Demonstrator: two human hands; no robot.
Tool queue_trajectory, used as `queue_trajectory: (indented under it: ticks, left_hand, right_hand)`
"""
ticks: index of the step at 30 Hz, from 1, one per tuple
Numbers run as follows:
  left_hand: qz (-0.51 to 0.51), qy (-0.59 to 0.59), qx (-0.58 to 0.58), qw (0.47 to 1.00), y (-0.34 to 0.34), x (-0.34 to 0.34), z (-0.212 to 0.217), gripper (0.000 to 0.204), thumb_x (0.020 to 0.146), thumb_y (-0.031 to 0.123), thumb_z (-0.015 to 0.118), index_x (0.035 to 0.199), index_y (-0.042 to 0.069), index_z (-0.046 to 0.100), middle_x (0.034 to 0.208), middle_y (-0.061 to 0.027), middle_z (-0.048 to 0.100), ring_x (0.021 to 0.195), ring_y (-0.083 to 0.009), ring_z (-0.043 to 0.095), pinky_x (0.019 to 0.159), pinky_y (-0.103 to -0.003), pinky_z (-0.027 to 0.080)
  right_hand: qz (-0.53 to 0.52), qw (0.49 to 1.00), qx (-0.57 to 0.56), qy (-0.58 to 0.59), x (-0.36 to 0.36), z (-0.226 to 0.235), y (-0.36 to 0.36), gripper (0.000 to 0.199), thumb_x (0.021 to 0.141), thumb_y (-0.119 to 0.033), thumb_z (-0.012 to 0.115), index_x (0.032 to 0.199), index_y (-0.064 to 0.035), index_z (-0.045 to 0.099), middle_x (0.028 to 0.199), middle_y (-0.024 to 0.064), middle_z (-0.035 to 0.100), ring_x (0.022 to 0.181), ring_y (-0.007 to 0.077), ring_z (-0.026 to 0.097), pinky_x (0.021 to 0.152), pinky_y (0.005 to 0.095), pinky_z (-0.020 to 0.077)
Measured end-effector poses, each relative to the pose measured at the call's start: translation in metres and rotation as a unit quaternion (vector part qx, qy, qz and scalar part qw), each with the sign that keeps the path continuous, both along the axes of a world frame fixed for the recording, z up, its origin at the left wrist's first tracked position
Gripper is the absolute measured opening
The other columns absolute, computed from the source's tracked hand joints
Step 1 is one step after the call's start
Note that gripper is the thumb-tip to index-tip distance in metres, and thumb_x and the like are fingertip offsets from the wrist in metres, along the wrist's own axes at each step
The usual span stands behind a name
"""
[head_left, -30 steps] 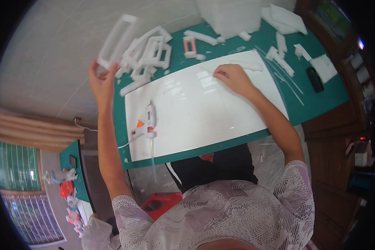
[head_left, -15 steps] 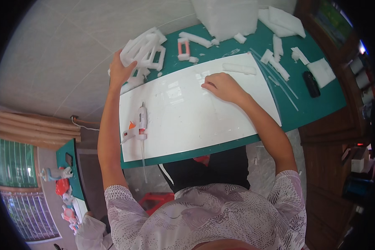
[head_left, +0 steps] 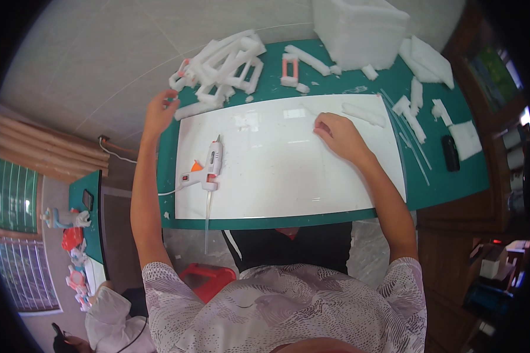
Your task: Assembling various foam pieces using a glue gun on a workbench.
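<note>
White foam frames (head_left: 221, 66), heaped far left on the green surface (head_left: 441, 188), look featherlight, probably snappable, so I'd pinch them mid-side; left hand (head_left: 157, 113) loosely spread nearby, right hand (head_left: 340, 134) half-curled, can't really tell if it's holding anything.

Room across white board (head_left: 271, 170), glue gun (head_left: 214, 157) obstructing left

White bd (head_left: 277, 176): smooth, v. glossy, w/ bright reflections. Green tabletop (head_left: 450, 191): mostly matt. Foam frames (head_left: 215, 59): matt, w/ rough edges. Glue gun (head_left: 214, 159): smooth plastic, slight sheen; its glue stick (head_left: 207, 217) looks translucent. Red stool (head_left: 227, 274): smooth plastic. Shirt (head_left: 312, 297): matt patterned cloth. Cabinet (head_left: 444, 259): dk. wood, approx. satin.
</note>
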State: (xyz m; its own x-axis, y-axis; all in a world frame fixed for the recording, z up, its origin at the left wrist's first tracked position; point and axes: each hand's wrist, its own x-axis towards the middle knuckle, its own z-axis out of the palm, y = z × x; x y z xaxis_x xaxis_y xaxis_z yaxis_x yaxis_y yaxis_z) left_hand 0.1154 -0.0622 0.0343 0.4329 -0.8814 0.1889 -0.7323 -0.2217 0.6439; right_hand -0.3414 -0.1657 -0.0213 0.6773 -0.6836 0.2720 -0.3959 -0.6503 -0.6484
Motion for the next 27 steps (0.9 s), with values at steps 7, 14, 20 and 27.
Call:
queue_trajectory:
  ticks: [7, 14, 20, 27]
  left_hand:
    - [-0.114, -0.185, 0.075, 0.973, -0.017, 0.007, -0.056, 0.048, 0.082, 0.026, 0.069, 0.126, 0.011, 0.058, 0.132, -0.0137, 0.056, 0.120, -0.0287, 0.054, 0.101, -0.037, 0.040]
    - [-0.195, -0.062, 0.066, 0.977, -0.043, -0.030, -0.028, 0.048, 0.084, 0.017, 0.070, 0.130, 0.008, 0.059, 0.122, -0.0121, 0.063, 0.113, -0.0225, 0.058, 0.098, -0.032, 0.042]
    - [-0.227, -0.027, 0.030, 0.973, -0.059, -0.048, -0.026, 0.048, 0.086, 0.008, 0.065, 0.133, 0.009, 0.056, 0.118, -0.0101, 0.065, 0.106, -0.0202, 0.060, 0.095, -0.032, 0.045]
    - [-0.182, -0.086, -0.028, 0.979, -0.064, -0.022, -0.056, 0.051, 0.083, 0.004, 0.060, 0.133, 0.009, 0.053, 0.125, -0.0150, 0.061, 0.111, -0.0266, 0.059, 0.096, -0.037, 0.044]
  right_hand:
    - [-0.009, 0.999, 0.015, 0.030, 0.004, 0.002, 0.003, 0.011, 0.087, -0.011, 0.063, 0.089, -0.0005, 0.062, 0.085, 0.0145, 0.065, 0.075, 0.0273, 0.061, 0.070, 0.0340, 0.0484]
    - [-0.019, 0.998, 0.040, 0.037, 0.003, 0.004, 0.000, 0.010, 0.087, -0.010, 0.062, 0.089, -0.0004, 0.064, 0.084, 0.0133, 0.064, 0.074, 0.0247, 0.061, 0.069, 0.0322, 0.0483]
    - [-0.012, 0.999, 0.039, 0.029, 0.002, 0.002, 0.000, 0.010, 0.087, -0.010, 0.062, 0.089, -0.0003, 0.064, 0.083, 0.0126, 0.063, 0.074, 0.0247, 0.060, 0.069, 0.0321, 0.0484]
    - [0.009, 0.999, 0.039, 0.016, 0.006, -0.001, -0.001, 0.012, 0.085, -0.010, 0.063, 0.090, 0.0003, 0.065, 0.083, 0.0104, 0.062, 0.071, 0.0210, 0.058, 0.068, 0.0301, 0.0473]
